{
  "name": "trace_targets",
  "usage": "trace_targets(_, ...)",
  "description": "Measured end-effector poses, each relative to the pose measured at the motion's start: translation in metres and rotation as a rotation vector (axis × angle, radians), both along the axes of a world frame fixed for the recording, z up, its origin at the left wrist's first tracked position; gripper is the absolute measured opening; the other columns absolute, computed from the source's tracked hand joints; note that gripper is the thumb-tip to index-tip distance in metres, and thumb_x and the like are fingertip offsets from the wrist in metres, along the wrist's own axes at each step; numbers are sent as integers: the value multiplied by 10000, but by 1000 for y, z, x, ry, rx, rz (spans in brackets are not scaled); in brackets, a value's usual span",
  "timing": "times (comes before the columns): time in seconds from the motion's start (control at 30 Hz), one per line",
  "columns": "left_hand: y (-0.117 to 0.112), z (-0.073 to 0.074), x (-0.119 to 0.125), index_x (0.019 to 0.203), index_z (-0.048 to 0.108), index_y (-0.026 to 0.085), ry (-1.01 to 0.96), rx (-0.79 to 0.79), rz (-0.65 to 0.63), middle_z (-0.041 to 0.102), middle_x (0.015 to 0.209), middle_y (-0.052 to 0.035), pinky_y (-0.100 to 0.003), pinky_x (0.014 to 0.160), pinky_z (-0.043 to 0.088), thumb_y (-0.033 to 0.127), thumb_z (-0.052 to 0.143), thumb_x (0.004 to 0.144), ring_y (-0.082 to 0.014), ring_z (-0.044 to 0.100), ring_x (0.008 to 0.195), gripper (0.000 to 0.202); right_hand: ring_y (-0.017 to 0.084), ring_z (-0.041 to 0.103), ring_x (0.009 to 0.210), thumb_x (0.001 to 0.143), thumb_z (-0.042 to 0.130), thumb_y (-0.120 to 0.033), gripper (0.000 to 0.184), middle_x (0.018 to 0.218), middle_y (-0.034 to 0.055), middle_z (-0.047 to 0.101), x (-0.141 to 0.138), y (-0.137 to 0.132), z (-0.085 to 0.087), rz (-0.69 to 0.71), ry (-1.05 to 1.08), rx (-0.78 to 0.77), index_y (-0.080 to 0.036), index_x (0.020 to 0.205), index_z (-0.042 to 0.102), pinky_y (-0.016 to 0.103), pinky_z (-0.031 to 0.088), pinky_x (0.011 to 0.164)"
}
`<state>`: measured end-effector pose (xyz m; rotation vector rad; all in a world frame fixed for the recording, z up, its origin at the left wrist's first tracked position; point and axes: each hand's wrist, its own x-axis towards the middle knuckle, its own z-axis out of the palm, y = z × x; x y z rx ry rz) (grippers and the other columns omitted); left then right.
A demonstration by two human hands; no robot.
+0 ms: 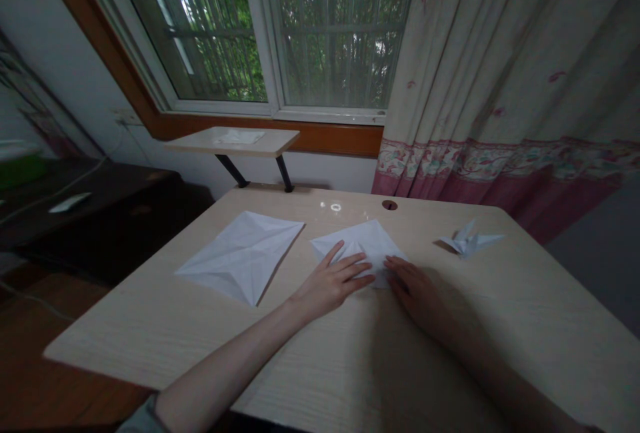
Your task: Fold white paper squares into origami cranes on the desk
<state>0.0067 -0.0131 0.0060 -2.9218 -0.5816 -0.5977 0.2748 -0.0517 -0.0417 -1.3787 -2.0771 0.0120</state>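
A folded white paper square (pixel 361 245) lies on the light wood-grain desk (pixel 165 333), near the middle of its far half. My left hand (pixel 333 281) rests flat on it, fingers spread across its lower left side. My right hand (pixel 415 292) lies in shadow, its fingertips on the paper's lower right edge. To the left sits a creased, unfolded white sheet (pixel 243 256), out of reach of my fingers. A white origami crane (pixel 470 241) stands at the right of the desk, beyond my right hand.
A round cable hole (pixel 389 205) marks the desk's far edge. Behind it, a small wall shelf (pixel 233 141) holds a white paper (pixel 243 136) below the window. A dark cabinet (pixel 100 206) stands to the left, and a pink-bordered curtain (pixel 500 100) hangs to the right.
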Motion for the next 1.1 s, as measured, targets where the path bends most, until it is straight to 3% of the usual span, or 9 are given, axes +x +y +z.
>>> trace_targets(0.13, 1, 0, -1, 1410, 490, 275, 19, 19, -11, 541, 1457, -53, -556, 1232, 145, 81, 528, 947, -223, 442, 1396, 503, 239, 630, 1213, 944, 406, -189, 431, 1319, 96, 662, 0, -1, -2, 12, -76, -6, -231, 1311, 629, 481, 521, 1021)
trace_targets(0.37, 2, 1, 0, 1408, 482, 247, 46, 42, 14, 591, 1397, -39, -486, 1192, 233, 113, 514, 986, -220, 508, 1300, 444, 234, 682, 1115, 904, 405, -137, 437, 1236, 90, 711, -2, -5, 6, -20, -157, 42, -213, 1237, 679, 452, 550, 971)
trace_targets(0.63, 2, 4, 0, 1362, 523, 247, 86, 87, 102, 611, 1354, -41, -373, 960, 393, 198, 472, 1031, -219, 554, 1132, 339, 252, 704, 1022, 905, 446, -134, 375, 1176, 81, 738, -10, -14, 22, 11, -252, 50, -207, 1143, 726, 460, 540, 925)
trace_targets(0.83, 3, 3, 0, 1336, 548, 239, 136, 113, 168, 601, 1372, -39, -345, 850, 404, 191, 506, 1018, -212, 567, 1056, 324, 244, 703, 943, 912, 469, -152, 328, 1126, 83, 755, -15, -19, 27, 43, -344, 91, -208, 1102, 731, 432, 507, 880)
trace_targets(1.1, 3, -1, -1, 1325, 571, 242, 97, 73, 231, 576, 1409, -64, -351, 831, 489, 145, 540, 963, -215, 619, 1000, 377, 239, 688, 845, 939, 504, -192, 235, 1019, 80, 772, -20, -24, 29, 66, -358, 166, -199, 989, 734, 414, 484, 831)
